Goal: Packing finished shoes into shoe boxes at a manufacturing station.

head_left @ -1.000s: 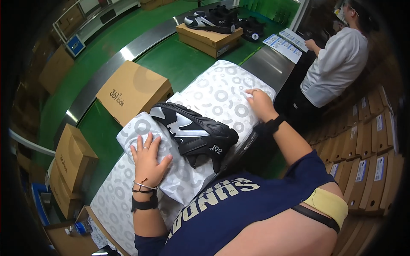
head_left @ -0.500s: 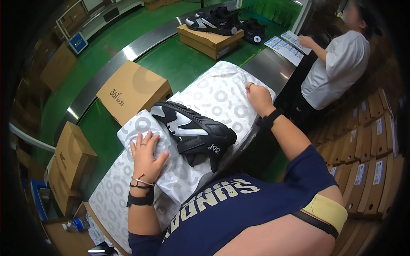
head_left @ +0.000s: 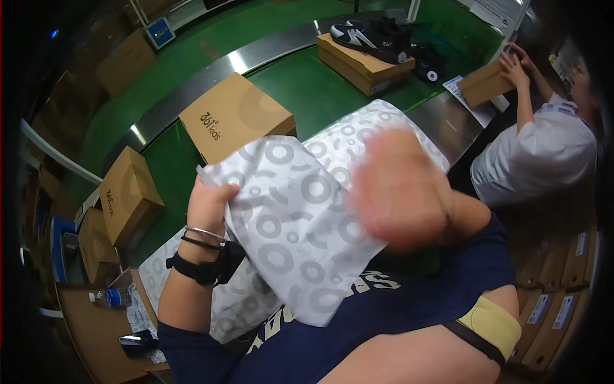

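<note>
A raised sheet of white tissue paper (head_left: pixel 288 224) with grey rings spans the space in front of my body. My left hand (head_left: pixel 211 195) pinches its upper left corner between thumb and fingers. Close to the sheet's right edge, my right hand (head_left: pixel 403 192) is smeared by motion, so its fingers cannot be made out. Behind and below lies a stack of the same patterned paper (head_left: pixel 377 118), partly covered by the sheet. No shoe shows on the visible parts of this stack.
A brown shoe box (head_left: pixel 246 115) stands behind the sheet, with another box (head_left: pixel 131 195) to the left. Black-and-white shoes (head_left: pixel 368 40) rest on a box (head_left: pixel 358 64) farther back on the green belt (head_left: pixel 294 89). At right, a co-worker (head_left: pixel 537 160) holds a box (head_left: pixel 483 83).
My left hand has gone from lying flat on the paper to lifting a sheet by its corner. The shoe on the stack has dropped out of sight. The co-worker now holds a box.
</note>
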Demonstrator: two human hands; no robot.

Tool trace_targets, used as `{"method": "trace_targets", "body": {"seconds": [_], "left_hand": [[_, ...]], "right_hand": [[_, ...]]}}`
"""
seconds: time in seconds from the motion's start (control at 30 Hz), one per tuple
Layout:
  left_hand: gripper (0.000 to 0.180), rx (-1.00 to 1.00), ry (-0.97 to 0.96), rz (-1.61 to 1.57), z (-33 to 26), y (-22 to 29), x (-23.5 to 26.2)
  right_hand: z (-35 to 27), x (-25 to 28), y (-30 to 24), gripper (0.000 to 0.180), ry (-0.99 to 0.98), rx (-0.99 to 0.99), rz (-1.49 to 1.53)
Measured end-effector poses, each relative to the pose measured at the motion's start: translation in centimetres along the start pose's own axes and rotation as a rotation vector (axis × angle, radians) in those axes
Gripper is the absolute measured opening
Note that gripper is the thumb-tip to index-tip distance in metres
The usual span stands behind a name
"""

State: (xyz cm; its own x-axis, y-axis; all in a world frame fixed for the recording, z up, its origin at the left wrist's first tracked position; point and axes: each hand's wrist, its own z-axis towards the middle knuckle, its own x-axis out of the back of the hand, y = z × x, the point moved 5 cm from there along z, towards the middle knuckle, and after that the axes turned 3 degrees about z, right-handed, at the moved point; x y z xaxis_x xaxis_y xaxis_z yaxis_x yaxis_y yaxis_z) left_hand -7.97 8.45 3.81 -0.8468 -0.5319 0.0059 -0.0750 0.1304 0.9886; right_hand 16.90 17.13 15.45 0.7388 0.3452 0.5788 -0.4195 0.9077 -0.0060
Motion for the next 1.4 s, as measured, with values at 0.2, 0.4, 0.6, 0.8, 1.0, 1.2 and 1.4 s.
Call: {"method": "trace_targets", "body": {"seconds": [0.2,0.4,0.6,0.8,1.0,1.2,1.4], "left_hand": [[0.059,-0.074,0.315,1.134,5.7,1.4,3.2],[0.038,0.512,0.353,0.217,12.9,-17.5,24.1],[0.055,0.159,0.016,-0.387,13.5,-7.4,6.7],[0.060,0.163,-0.023,0.094,11.2,-3.6,7.0],[0.082,-0.012,-0.059,-0.174,11.5,-2.9,3.1],[0.080,0.120,-0.176,-0.129,11.6,-3.0,5.0],[0.061,0.186,-0.122,-0.388,13.2,-5.6,4.7]], "right_hand": [[-10.3,-7.6,23.9,0.061,-0.120,-0.953,0.025],[-5.2,-23.9,23.0,0.096,-0.726,-0.901,0.142],[-9.3,-18.7,24.8,0.097,-0.555,-0.910,-0.492],[-11.3,-16.2,23.1,0.101,-0.293,-1.122,-0.161],[-10.9,-15.8,23.0,0.102,-0.292,-1.065,-0.275],[-11.4,-15.7,22.5,0.096,-0.087,-1.208,0.175],[-12.4,-15.7,21.9,0.064,-0.207,-0.978,-0.315]]}}
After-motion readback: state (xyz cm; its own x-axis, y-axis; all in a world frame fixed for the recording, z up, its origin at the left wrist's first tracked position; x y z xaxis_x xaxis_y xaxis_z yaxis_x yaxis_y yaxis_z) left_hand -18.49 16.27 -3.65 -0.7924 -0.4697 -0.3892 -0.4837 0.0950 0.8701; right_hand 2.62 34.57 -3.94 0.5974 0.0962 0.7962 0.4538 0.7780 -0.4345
